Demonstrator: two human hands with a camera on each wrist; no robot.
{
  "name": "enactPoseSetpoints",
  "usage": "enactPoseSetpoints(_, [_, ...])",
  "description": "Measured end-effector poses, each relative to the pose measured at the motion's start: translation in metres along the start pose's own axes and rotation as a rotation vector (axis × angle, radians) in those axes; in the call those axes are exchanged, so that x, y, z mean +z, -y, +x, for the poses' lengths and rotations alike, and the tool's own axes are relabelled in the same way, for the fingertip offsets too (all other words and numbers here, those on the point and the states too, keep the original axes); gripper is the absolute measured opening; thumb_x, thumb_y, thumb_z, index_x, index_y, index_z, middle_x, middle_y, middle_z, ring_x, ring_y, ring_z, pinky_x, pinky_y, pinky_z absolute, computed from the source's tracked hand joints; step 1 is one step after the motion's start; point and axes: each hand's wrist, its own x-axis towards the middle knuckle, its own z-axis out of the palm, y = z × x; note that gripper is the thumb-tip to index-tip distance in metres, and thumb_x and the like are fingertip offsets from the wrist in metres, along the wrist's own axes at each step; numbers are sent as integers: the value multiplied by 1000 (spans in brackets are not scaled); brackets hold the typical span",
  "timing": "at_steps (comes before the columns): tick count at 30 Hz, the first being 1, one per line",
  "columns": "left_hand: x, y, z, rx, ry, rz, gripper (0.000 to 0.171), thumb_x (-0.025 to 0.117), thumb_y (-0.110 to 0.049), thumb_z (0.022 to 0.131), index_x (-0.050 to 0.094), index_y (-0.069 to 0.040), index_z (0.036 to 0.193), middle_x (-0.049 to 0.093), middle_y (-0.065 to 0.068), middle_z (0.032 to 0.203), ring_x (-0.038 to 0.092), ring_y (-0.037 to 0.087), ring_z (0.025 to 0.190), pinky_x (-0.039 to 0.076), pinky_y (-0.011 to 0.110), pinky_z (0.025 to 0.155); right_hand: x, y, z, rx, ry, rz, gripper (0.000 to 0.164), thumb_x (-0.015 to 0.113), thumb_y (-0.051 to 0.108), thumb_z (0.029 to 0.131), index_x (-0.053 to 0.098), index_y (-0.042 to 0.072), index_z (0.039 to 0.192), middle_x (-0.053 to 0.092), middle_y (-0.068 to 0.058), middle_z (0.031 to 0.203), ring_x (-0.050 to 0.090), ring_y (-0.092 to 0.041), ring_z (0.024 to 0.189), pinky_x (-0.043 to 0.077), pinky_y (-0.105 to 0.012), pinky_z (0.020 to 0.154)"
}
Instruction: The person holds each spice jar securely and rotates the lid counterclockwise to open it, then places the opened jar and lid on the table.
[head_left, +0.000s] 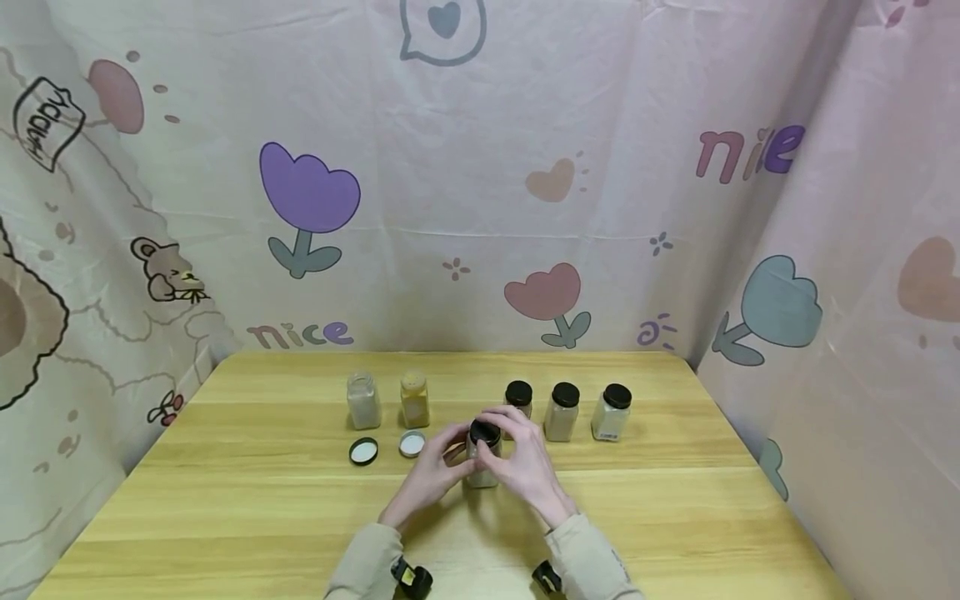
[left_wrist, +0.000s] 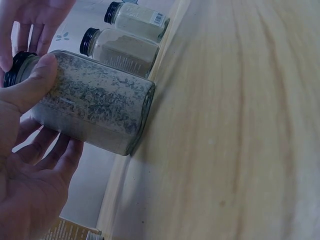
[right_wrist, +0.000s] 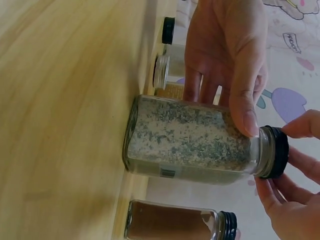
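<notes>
Upright on the table in front of me stands a glass jar [right_wrist: 185,142] of pale seasoning flecked with dark bits, topped by a black screw lid [right_wrist: 278,152]. My left hand [head_left: 437,477] holds the jar's body from the left, its thumb [left_wrist: 42,75] along the glass near the neck. From the right, my right hand [head_left: 528,468] pinches the rim of the lid between thumb and fingers. The lid sits on the jar's neck; how tightly, I cannot tell.
Behind on the left stand two lidless jars, one whitish [head_left: 363,404] and one yellow [head_left: 415,404]. Before them lie a black-rimmed lid [head_left: 363,452] and another lid [head_left: 412,444]. Three black-capped jars, including one with a barcode [head_left: 612,414], stand at right. A printed curtain [head_left: 465,167] hangs behind.
</notes>
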Motion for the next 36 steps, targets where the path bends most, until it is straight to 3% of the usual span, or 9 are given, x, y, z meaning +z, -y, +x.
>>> enactPoseSetpoints(5, [1,-1,-1,-30,-4,-3,60,77,-9,88,52,4,140,55,26,143,51,44,134,46,39,115,1,-1,-1,13,-32,-33,36,84,17,80,73,6,112,70,-7,118,65,-25,109,53,-46,95])
enactPoseSetpoints(12, [1,-2,-2,-33,0,-6,60,77,-9,87,52,2,140,55,24,143,51,42,135,45,38,116,2,-3,-2,-6,-73,-82,36,88,20,77,74,7,108,71,-4,109,67,-21,101,56,-36,86])
enactPoseSetpoints(23, [-1,1,-1,5,9,-1,58,74,-7,90,49,8,140,52,31,143,50,48,133,44,42,116,1,-2,0,-39,6,-3,36,78,5,78,73,5,114,72,-8,117,69,-23,104,57,-37,91])
enactPoseSetpoints(28, [0,-1,-1,-22,-2,-2,59,76,-8,88,51,4,140,54,27,143,51,44,134,46,39,116,1,-4,0,-30,-34,-39,35,83,14,80,73,6,113,70,-7,118,66,-24,108,54,-43,93])
enactPoseSetpoints(36, [0,-5,-1,-39,-5,-11,60,78,-8,86,53,2,140,55,24,142,51,41,135,44,38,116,1,-4,1,-8,-82,-57,35,88,21,77,75,7,106,72,-6,108,68,-23,99,59,-38,81])
